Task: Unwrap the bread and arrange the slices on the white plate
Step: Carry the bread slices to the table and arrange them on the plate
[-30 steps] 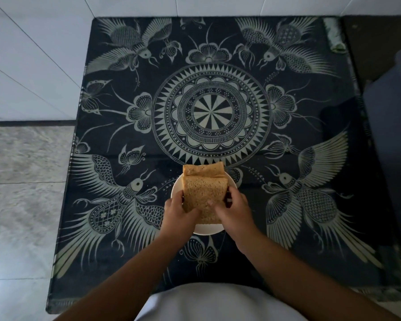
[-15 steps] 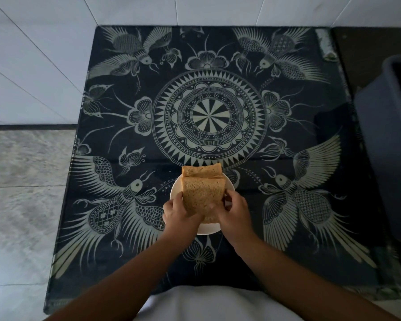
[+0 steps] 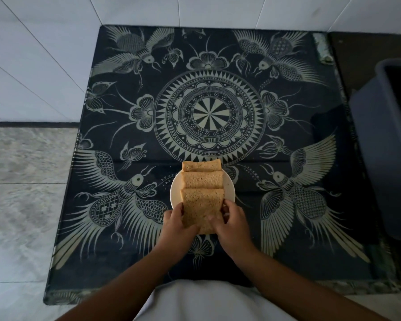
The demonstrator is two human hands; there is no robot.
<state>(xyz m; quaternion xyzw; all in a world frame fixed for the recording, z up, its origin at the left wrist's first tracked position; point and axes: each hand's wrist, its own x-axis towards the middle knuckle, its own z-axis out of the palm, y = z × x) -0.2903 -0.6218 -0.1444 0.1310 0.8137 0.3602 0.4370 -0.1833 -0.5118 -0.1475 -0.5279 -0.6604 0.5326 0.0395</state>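
Observation:
A small round white plate (image 3: 174,193) sits near the front middle of the table. Three brown bread slices lie on it, overlapping in a row from far to near: a far slice (image 3: 200,166), a middle slice (image 3: 203,179) and a near slice (image 3: 202,202). My left hand (image 3: 175,224) grips the near slice's left lower edge. My right hand (image 3: 232,222) grips its right lower edge. The near slice hangs over the plate's front rim, which both hands hide. No wrapper is in view.
The table (image 3: 310,239) has a dark glass top with pale bird, flower and mandala patterns. A grey plastic bin (image 3: 389,147) stands at the right edge. White tiled wall lies behind and grey floor tiles (image 3: 21,181) lie to the left.
The stack has been spread toward me: two slices showed before, three overlap now. Both hands have pulled the near slice closer to the table's front edge.

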